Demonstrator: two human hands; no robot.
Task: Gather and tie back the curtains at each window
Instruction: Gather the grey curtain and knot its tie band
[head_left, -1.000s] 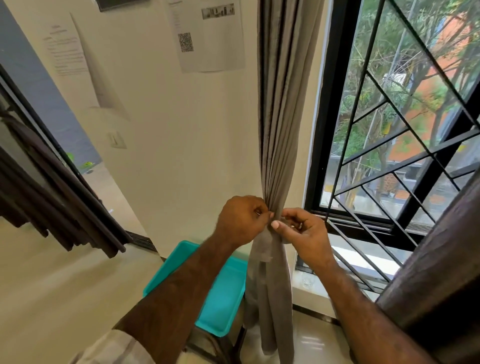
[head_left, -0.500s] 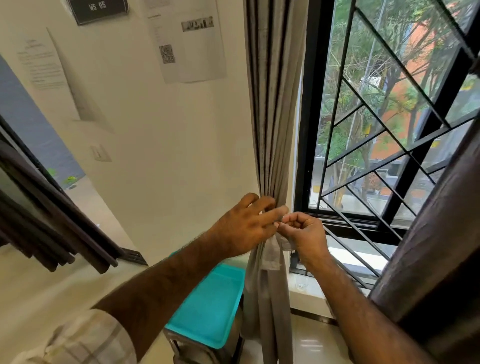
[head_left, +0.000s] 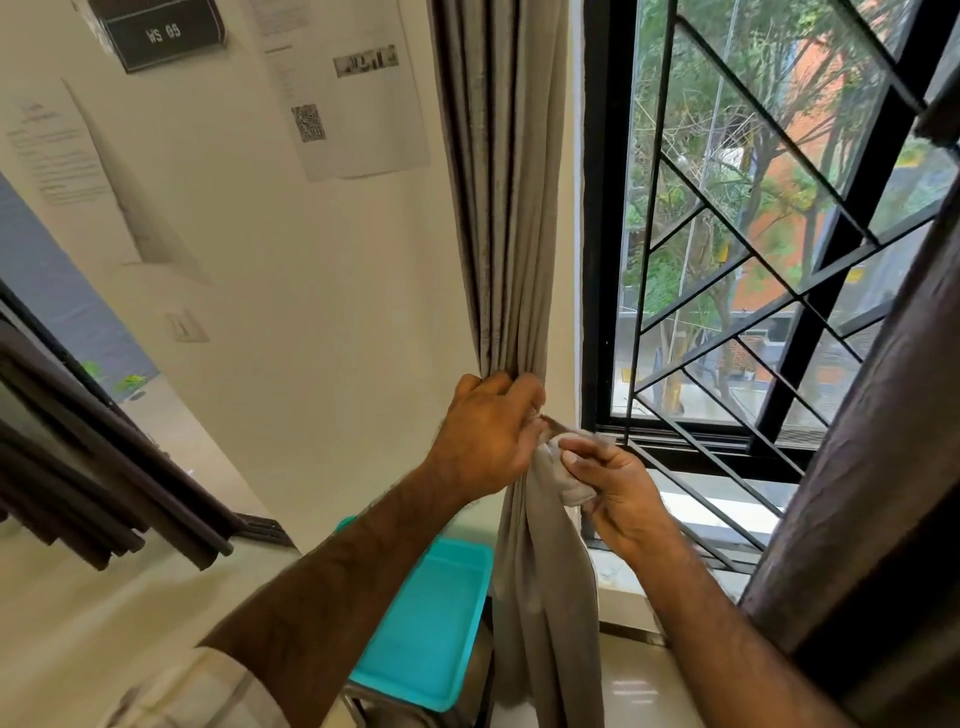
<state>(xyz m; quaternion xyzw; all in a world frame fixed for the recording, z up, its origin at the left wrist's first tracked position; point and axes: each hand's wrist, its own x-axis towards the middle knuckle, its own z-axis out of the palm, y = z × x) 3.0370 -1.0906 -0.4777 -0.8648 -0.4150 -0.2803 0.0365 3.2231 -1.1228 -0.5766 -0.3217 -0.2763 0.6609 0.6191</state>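
I am holding the grey curtain (head_left: 511, 218) bunched tall in my left hand (head_left: 485, 434) | my right hand (head_left: 615, 491) is pinching the tie strip (head_left: 563, 470) just right of it.

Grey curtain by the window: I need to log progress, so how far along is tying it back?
Done: the grey curtain is gathered into a tight bunch. In hand: the left hand grips the bunch while the right hand pinches the tie strip. Left: no finished knot shows; the dark curtain at right looks loose.
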